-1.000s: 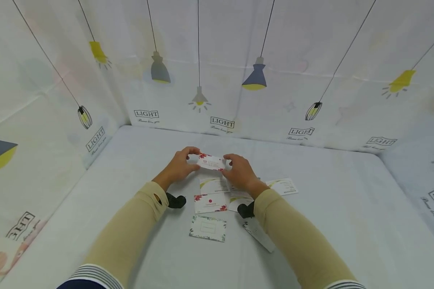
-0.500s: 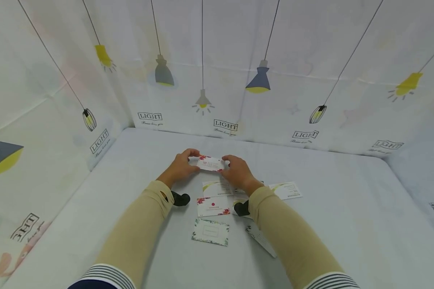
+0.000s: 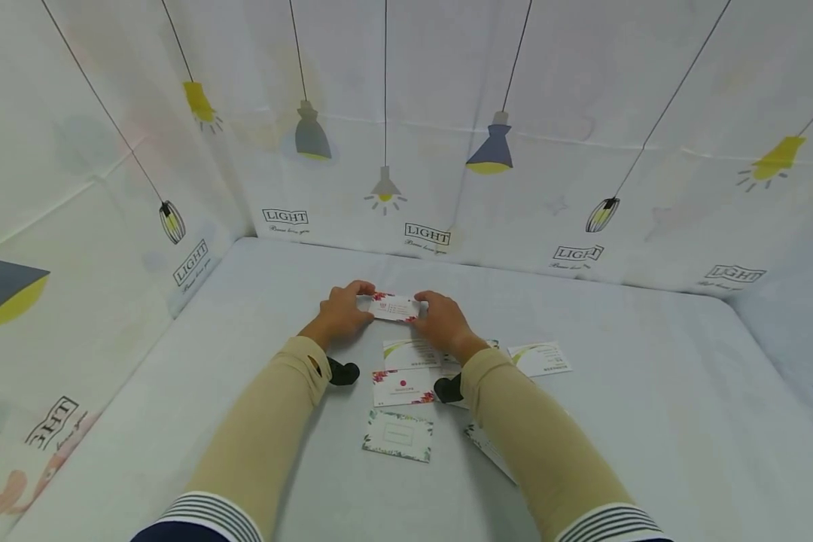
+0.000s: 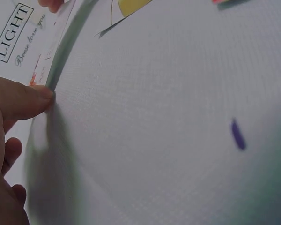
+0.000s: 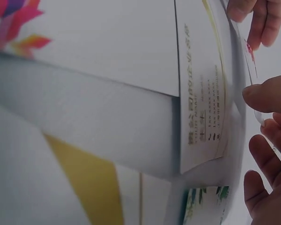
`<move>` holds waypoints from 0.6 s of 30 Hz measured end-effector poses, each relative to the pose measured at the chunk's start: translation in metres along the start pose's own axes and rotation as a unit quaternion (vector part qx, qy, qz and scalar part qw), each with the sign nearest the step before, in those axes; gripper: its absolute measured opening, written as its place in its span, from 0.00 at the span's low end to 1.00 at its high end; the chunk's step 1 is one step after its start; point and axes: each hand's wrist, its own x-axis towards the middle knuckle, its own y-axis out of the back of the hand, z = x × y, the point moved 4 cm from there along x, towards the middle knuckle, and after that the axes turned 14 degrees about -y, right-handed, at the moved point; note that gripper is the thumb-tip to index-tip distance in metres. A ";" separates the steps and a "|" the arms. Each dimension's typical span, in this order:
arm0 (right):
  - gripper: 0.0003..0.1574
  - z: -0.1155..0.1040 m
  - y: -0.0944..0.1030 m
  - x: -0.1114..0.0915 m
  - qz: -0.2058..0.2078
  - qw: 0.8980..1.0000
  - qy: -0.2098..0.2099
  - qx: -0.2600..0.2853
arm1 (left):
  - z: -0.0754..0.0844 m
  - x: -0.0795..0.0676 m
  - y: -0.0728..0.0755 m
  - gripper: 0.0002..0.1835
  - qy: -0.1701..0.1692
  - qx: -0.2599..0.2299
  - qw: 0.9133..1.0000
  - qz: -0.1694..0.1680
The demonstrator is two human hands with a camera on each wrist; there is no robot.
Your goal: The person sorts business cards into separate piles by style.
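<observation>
Both hands hold one white business card with red floral corners (image 3: pixel 394 307) over the far middle of the table. My left hand (image 3: pixel 344 312) pinches its left end, with the thumb (image 4: pixel 30 101) on the near edge in the left wrist view. At the right end, my right hand (image 3: pixel 445 324) grips it between thumb and fingers. In the right wrist view the held card (image 5: pixel 251 56) shows almost edge-on. Just nearer lie a gold-curved card (image 3: pixel 409 354) and, below that, another red floral card (image 3: pixel 403 388).
A green-leaf card (image 3: pixel 398 435) lies closest to the body. Another gold-curved card (image 3: pixel 540 359) is to the right. The right sleeve partly covers a leaf-edged card (image 3: pixel 489 452), and more cards lie partly hidden beneath the right hand. Printed fabric walls (image 3: pixel 406 196) enclose the white table.
The head view has shifted slightly. Both hands, still gripping the red floral card, have moved a little left relative to the cards on the table.
</observation>
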 end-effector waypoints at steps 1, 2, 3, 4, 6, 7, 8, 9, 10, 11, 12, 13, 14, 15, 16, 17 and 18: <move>0.31 0.000 -0.001 0.000 -0.001 1.000 -0.001 -0.001 | 0.000 0.000 0.000 0.28 0.001 0.003 1.000 -0.001; 0.31 0.001 -0.001 0.001 -0.002 1.000 -0.003 -0.003 | -0.001 0.000 -0.001 0.27 0.001 0.005 1.000 -0.001; 0.31 0.001 -0.002 0.001 -0.003 1.000 -0.003 -0.005 | -0.002 0.001 -0.001 0.27 0.002 0.006 1.000 -0.001; 0.31 0.001 -0.003 0.001 -0.004 1.000 -0.003 -0.005 | -0.003 0.001 -0.002 0.27 0.003 0.008 1.000 -0.001; 0.31 0.002 -0.003 0.002 -0.005 1.000 -0.005 -0.004 | -0.004 0.002 -0.003 0.27 0.004 0.010 1.000 0.000; 0.31 0.002 -0.004 0.003 -0.007 1.000 -0.006 -0.004 | -0.005 0.002 -0.003 0.27 0.005 0.009 1.000 0.000; 0.32 0.002 -0.005 0.004 -0.008 1.000 -0.006 -0.003 | -0.006 0.002 -0.003 0.27 0.006 0.008 1.000 -0.001; 0.32 0.003 -0.006 0.005 -0.010 1.000 -0.006 0.000 | -0.007 0.002 -0.003 0.27 0.006 0.009 1.000 -0.001; 0.32 0.003 -0.006 0.006 -0.011 1.000 -0.006 0.002 | -0.007 0.002 -0.003 0.27 0.007 0.010 1.000 -0.002; 0.32 0.003 -0.007 0.007 -0.011 1.000 -0.006 0.001 | -0.008 0.002 -0.003 0.27 0.007 0.010 1.000 -0.004; 0.32 0.003 -0.007 0.008 -0.012 1.000 -0.005 0.003 | -0.008 0.002 -0.002 0.27 0.007 0.011 1.000 -0.005; 0.32 0.003 -0.008 0.008 -0.012 1.000 -0.004 0.002 | -0.008 0.002 -0.002 0.28 0.006 0.013 1.000 -0.006; 0.33 0.003 -0.008 0.008 -0.012 1.000 -0.002 0.002 | -0.008 0.002 -0.002 0.28 0.006 0.014 1.000 -0.006; 0.33 0.003 -0.008 0.008 -0.012 1.000 -0.002 0.002 | -0.008 0.002 -0.002 0.28 0.007 0.015 1.000 -0.006; 0.33 0.003 -0.007 0.008 -0.012 1.000 -0.002 0.000 | -0.008 0.001 -0.002 0.28 0.007 0.016 1.000 -0.007; 0.33 0.002 -0.007 0.008 -0.012 1.000 -0.002 -0.002 | -0.007 0.001 -0.002 0.28 0.008 0.017 1.000 -0.007; 0.33 0.002 -0.007 0.008 -0.013 1.000 -0.003 -0.001 | -0.007 0.001 -0.002 0.28 0.008 0.016 1.000 -0.006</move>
